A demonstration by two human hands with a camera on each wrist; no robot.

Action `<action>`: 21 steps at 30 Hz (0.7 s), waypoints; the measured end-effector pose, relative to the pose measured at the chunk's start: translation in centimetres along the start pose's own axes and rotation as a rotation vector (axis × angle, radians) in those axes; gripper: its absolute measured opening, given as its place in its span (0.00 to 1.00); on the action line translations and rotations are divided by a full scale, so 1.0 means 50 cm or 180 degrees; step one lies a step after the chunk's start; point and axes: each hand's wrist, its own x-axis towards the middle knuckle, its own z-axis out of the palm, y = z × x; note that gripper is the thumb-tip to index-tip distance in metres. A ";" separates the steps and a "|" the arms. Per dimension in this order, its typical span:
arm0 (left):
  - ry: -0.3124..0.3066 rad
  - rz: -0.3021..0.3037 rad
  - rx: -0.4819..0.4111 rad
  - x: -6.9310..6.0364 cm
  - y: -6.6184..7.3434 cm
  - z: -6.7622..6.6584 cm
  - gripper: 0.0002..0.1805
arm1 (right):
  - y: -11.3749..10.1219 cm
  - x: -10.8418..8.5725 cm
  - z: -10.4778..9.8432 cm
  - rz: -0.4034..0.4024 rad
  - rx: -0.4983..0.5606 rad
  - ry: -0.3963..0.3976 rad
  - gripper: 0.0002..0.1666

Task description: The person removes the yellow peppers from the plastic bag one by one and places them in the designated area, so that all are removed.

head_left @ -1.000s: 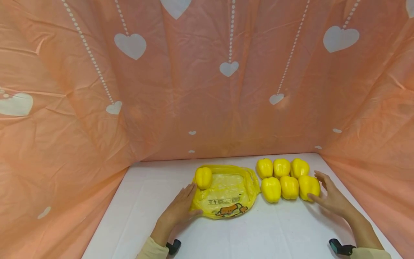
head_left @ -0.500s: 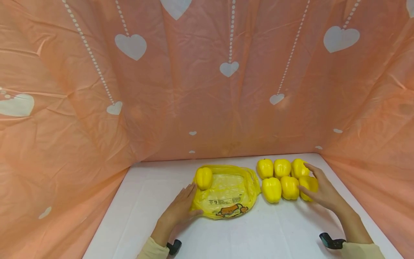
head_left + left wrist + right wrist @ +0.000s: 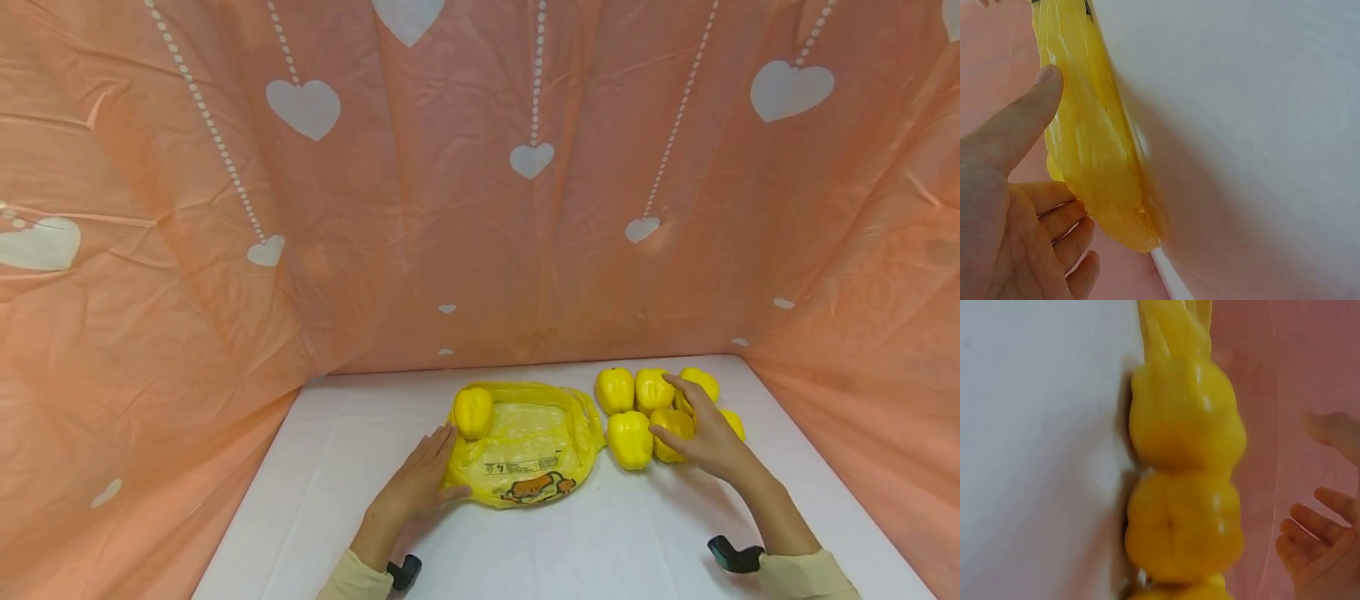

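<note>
A yellow plastic bag point(image 3: 525, 429) with a printed picture lies in the middle of the white table, and one yellow bell pepper point(image 3: 473, 413) sits on its far left part. My left hand point(image 3: 412, 483) rests against the bag's left side, fingers extended, thumb near its front edge. Several more yellow bell peppers point(image 3: 629, 440) stand in two rows right of the bag. Over the right part of these rows hovers my right hand point(image 3: 708, 437), thumb and fingers spread, hiding part of some peppers. In the right wrist view this hand is apart from the peppers point(image 3: 1185, 525), holding nothing.
The white table point(image 3: 337, 433) is enclosed at the back and sides by a pink-orange cloth point(image 3: 480, 267) with white hearts. A small dark device point(image 3: 405, 573) is strapped at the left wrist, another point(image 3: 735, 557) at the right.
My right hand has moved left over the peppers, from the far right one toward the middle of the rows. My left hand, the bag and the peppers have not visibly moved.
</note>
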 end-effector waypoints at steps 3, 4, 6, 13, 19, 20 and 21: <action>0.0003 0.0006 0.0029 0.000 -0.001 0.001 0.55 | -0.012 0.007 0.019 -0.0114 0.0020 0.0022 0.51; 0.0004 0.0009 0.0034 0.000 -0.002 0.001 0.55 | -0.016 0.010 0.024 -0.0153 0.0020 0.0030 0.51; 0.0008 0.0013 0.0046 0.000 -0.002 0.001 0.55 | -0.025 0.015 0.036 -0.0184 0.0038 0.0005 0.50; 0.0015 0.0009 0.0040 0.001 -0.002 0.001 0.55 | -0.057 0.035 0.079 -0.0286 0.0129 -0.0122 0.50; 0.0018 0.0013 0.0046 0.003 -0.004 0.003 0.56 | -0.081 0.053 0.117 -0.0512 0.0147 -0.0180 0.49; 0.0019 0.0014 0.0050 0.003 -0.005 0.004 0.56 | -0.086 0.056 0.123 -0.0568 0.0153 -0.0182 0.49; 0.0020 0.0015 0.0051 0.003 -0.005 0.004 0.56 | -0.090 0.059 0.129 -0.0591 0.0161 -0.0194 0.49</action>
